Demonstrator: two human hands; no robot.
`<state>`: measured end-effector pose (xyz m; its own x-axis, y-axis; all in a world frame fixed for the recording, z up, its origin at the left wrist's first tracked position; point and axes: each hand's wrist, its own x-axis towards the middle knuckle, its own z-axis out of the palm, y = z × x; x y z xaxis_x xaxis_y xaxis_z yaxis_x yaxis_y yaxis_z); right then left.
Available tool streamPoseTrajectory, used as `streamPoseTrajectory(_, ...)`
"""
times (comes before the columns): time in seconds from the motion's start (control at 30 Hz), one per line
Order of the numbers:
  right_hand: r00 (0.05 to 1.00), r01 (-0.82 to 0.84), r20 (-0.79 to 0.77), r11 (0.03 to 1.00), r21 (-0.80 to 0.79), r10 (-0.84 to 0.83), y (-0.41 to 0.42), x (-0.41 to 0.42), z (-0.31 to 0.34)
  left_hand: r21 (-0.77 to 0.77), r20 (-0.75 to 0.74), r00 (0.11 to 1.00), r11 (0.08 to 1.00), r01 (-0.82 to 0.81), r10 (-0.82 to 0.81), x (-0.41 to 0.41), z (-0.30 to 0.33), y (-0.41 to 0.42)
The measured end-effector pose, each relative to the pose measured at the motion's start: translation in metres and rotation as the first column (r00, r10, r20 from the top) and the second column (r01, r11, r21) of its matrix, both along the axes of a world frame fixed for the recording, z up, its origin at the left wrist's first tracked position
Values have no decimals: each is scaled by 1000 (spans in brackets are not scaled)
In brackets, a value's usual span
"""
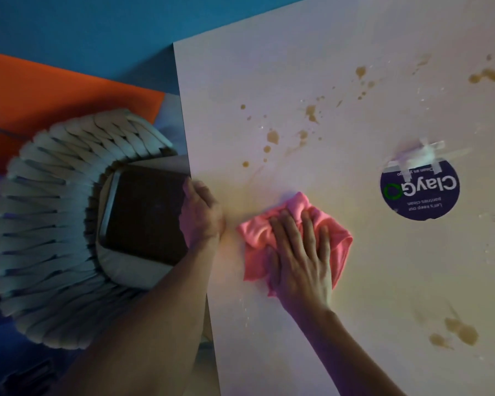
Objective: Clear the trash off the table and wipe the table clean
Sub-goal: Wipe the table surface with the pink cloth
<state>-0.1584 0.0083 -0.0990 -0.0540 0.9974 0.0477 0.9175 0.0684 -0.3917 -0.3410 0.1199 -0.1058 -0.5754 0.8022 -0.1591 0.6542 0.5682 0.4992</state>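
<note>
head view: pink cloth under the right hand, tray held at the table edge

head view, looking straight down. the white table (355, 52) fills the right two thirds of the frame, its left edge running down from the upper middle to the bottom middle. the pink cloth (340, 238) lies crumpled on the table in the lower middle of the frame, and the right hand (300, 258) lies flat on top of it, fingers straight and spread, pressing it onto the surface. the left hand (202, 215) sits just left of the cloth, right at the table's left edge, with its fingers curled over the near rim of a dark square tray (143, 212); the tray hangs off the table to the left, over a pale woven chair (46, 230) that takes up the lower left of the frame.

brown spill spots (272, 137) are scattered across the table above the cloth, from the middle toward the upper right, with a larger blot (486, 75) near the upper right corner and another brown patch (460, 330) at the lower right. a round dark sticker (419, 192) with white lettering is on the table right of the cloth, well apart from it, and strips of clear tape (417, 158) cross its upper edge. blue and orange floor (40, 87) shows in the upper left
</note>
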Motion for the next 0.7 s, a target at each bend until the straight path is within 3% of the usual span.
streamPoseTrajectory(0.27,982,160,101,987,22,-161,83,28,-9,-5,-21,1000,1000,-13,13,0,-1,2)
streamPoseTrajectory(0.47,964,251,74,966,59,-255,100,5,-10,-46,20,1000,999,-12,12,-1,0,3)
streamPoseTrajectory(0.7,998,61,-16,998,35,-60,17,-48,-2,-34,113,994,999,11,-7,-8,-2,2)
